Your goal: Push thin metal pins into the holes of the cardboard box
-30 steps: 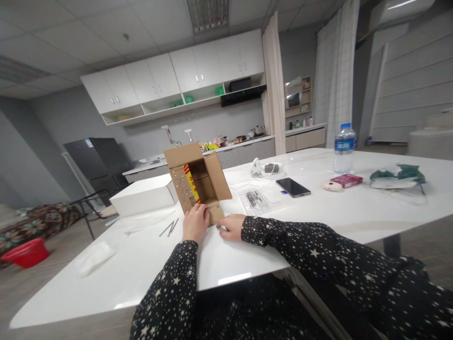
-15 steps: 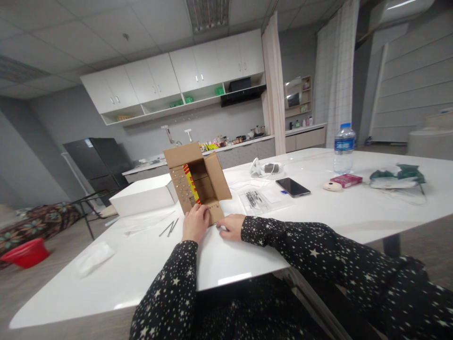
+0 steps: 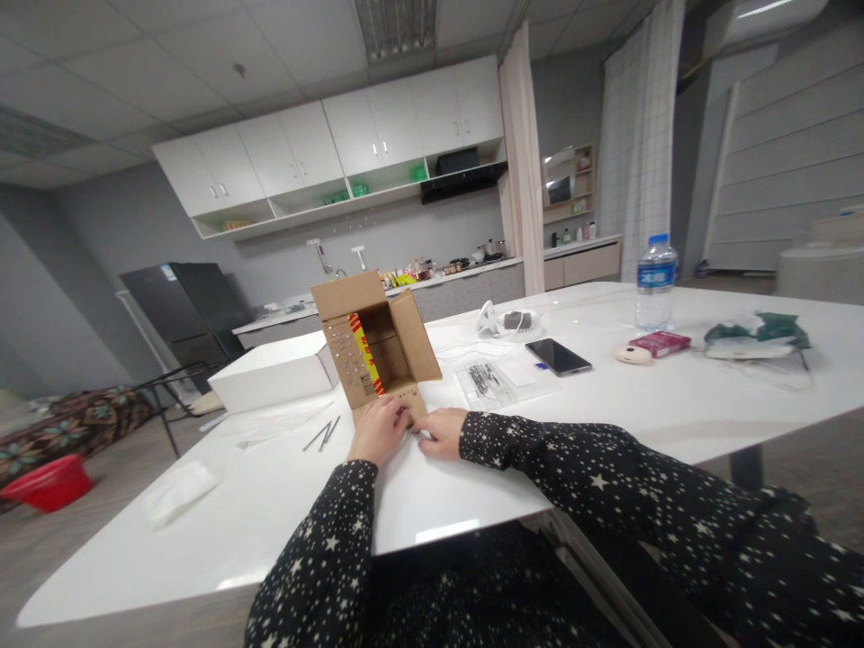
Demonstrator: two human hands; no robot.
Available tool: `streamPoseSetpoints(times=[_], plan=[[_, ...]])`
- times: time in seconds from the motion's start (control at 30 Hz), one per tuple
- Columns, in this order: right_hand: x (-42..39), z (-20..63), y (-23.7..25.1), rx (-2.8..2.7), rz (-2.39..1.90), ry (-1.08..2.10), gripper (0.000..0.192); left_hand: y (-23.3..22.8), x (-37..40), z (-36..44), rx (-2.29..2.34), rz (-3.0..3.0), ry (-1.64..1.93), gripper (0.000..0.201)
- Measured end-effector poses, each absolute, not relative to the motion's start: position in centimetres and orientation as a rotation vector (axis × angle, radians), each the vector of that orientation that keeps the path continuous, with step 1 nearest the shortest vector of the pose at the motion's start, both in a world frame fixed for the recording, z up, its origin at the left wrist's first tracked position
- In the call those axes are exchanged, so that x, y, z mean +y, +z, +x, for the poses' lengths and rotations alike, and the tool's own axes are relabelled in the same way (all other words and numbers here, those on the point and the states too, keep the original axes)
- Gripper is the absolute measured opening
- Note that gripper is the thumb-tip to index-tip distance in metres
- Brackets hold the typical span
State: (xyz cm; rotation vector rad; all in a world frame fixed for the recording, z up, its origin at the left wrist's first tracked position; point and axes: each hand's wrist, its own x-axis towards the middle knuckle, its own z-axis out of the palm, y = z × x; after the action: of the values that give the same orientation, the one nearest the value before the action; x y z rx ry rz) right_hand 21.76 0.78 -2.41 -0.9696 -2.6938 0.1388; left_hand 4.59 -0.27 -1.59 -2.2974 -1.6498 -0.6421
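An opened cardboard box (image 3: 349, 360) with a red-and-yellow strip lies on its side, its open mouth facing me. My left hand (image 3: 379, 430) is bent over the box's near lower flap, fingers curled together on it. At that flap's right corner rests my right hand (image 3: 442, 432), its fingertips touching the edge and the thumb apart on the table. The undersides of both hands are hidden. Left of the box lie thin dark rods (image 3: 324, 435) and a clear plastic bag (image 3: 283, 427).
A white box (image 3: 270, 373) stands behind on the left; crumpled white tissue (image 3: 179, 493) lies nearer. To the right are a plastic packet (image 3: 490, 382), a phone (image 3: 559, 356), a white cabled device (image 3: 519, 322), a pink box (image 3: 660, 343) and a water bottle (image 3: 655, 283).
My left hand has slid slightly down and right along the flap, closer to my right hand. The right hand and the box look the same.
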Motion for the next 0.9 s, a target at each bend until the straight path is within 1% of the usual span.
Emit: streamPoseSetpoints(times=[0.27, 0.43, 0.9], plan=[[1.07, 21.81, -2.84, -2.709, -0.944, 0.094, 0.035, -1.60, -0.66, 4.71, -1.670, -2.449, -0.588, 0.015], [1.24, 21.78, -3.03, -2.704, -0.908, 0.063, 0.035, -1.89, -0.49, 4.38, -1.651, -2.488, -0.611, 0.013], [0.87, 21.90, -2.48, -2.713, -0.917, 0.095, 0.037, -1.85, -0.69, 4.00, -1.682, -2.549, -0.609, 0.015]])
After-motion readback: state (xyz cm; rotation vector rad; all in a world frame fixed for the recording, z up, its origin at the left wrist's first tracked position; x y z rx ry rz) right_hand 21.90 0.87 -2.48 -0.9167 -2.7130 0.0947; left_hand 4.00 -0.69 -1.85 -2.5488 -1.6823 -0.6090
